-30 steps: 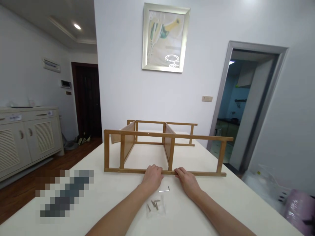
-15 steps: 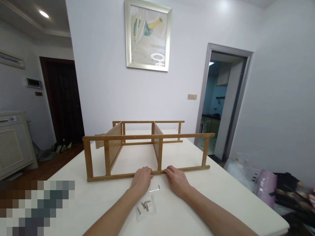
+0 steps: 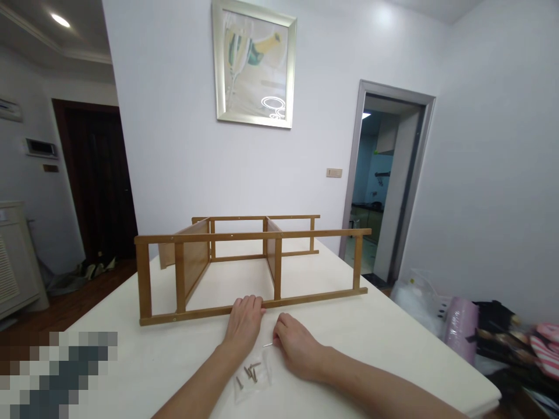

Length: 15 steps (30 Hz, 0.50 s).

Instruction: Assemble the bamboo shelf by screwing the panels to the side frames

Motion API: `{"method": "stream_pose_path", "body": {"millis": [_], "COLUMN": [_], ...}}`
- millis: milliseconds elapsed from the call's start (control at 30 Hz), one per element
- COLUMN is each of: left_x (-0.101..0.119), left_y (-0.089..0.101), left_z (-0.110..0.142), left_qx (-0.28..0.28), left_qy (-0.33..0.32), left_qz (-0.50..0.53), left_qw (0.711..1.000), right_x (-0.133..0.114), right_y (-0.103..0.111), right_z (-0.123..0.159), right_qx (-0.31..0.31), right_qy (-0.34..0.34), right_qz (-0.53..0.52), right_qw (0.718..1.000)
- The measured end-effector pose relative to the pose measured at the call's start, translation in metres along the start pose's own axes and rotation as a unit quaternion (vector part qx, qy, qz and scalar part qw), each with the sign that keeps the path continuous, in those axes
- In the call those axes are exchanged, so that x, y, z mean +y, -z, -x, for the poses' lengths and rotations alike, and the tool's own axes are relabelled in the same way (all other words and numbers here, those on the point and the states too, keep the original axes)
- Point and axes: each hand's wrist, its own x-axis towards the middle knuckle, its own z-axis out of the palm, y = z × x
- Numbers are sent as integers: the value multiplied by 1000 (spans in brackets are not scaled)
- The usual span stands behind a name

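Observation:
A wooden shelf rack (image 3: 227, 237) lies on its side on the white table, with two panels standing between its front and back frames. My left hand (image 3: 244, 323) has its fingers closed over the lower front rail, left of the middle upright. Nearer to me, my right hand (image 3: 301, 346) pinches an L-shaped hex key (image 3: 268, 345). Only the key's thin end shows; the rest is hidden by the fingers. Just in front of my left wrist rests a clear plastic bag (image 3: 263, 381) with several screws (image 3: 253, 372) in it.
The white table (image 3: 371, 349) extends to the wall, its edges sloping away on both sides. On the right stand a pink wrapped roll (image 3: 460, 330) and clear plastic packaging (image 3: 417, 299). A doorway (image 3: 362, 174) opens behind the table; a framed picture (image 3: 255, 64) hangs above.
My right hand has left the lower rail, moved toward me and taken hold of the hex key. The left hand still grips the rail. The view has shifted slightly right.

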Motion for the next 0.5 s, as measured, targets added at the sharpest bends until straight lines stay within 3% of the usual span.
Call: {"method": "stream_pose_path", "body": {"millis": [167,267,367,500], "left_x": [0,0,0,0], "left_y": [-2,-2,-1,-3], "left_z": [1,2,2,2], "left_qx": [49,60,65,68], "left_qy": [-17,-26,-27,-27], "left_qz": [-27,-35,-39,-32], "left_qw": [998,997,997,997], "right_x": [3,5,5,3], "right_y": [-5,-11,-18,-24], "right_z": [3,3,-2,-10], "right_qx": [49,101,151,157], "right_qy": [-69,-155,-247,-314], "right_qz": [-100,-222,-378,-540], "right_qw": [991,957,880,765]}}
